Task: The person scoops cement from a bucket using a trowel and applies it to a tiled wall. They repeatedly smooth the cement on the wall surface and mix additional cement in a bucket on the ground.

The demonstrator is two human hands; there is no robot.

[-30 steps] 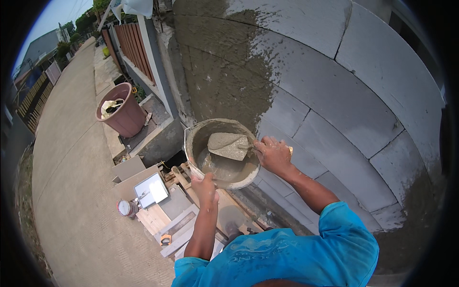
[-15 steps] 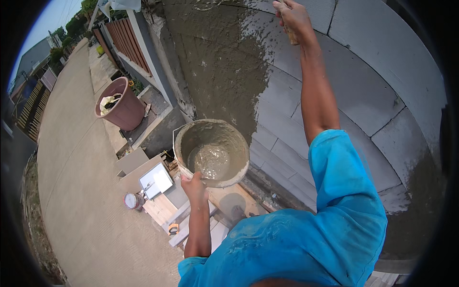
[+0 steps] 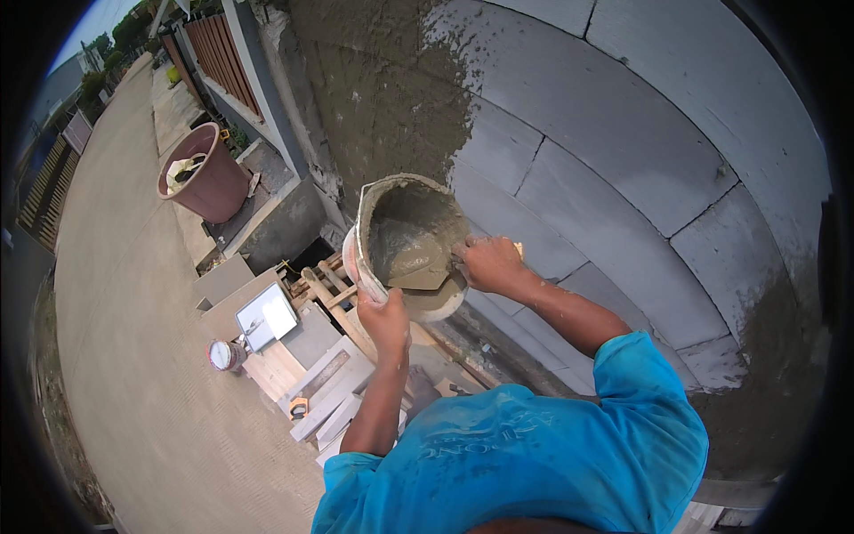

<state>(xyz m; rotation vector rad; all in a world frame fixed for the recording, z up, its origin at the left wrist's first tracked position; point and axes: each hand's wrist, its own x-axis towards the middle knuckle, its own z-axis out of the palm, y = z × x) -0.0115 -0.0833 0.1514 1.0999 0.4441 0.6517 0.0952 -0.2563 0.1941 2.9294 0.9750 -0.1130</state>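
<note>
My left hand (image 3: 384,324) is closed on the near rim of a mortar-crusted bucket (image 3: 391,218), which tilts so its mouth faces me. Wet grey mortar (image 3: 414,254) lies inside. In my right hand (image 3: 495,264) is a trowel, its pale handle end (image 3: 519,250) showing past the fist; its mortar-coated blade (image 3: 424,278) appears to be down in the bucket. Beyond both hands rises a wall of pale grey blocks (image 3: 614,169), with a dark coat of wet mortar (image 3: 374,107) spread over its left part.
Left of the wall stands a brownish-pink tub (image 3: 213,182) on a concrete ledge. Below lie boards (image 3: 325,378), a shiny rectangular tray (image 3: 267,318), a small pail (image 3: 225,355) and a saw with a yellow-orange handle (image 3: 299,408). A concrete road (image 3: 124,267) runs along the left.
My right hand has come down from high on the wall to the bucket, bringing the trowel into it. The bucket has tipped more, still in my left hand.
</note>
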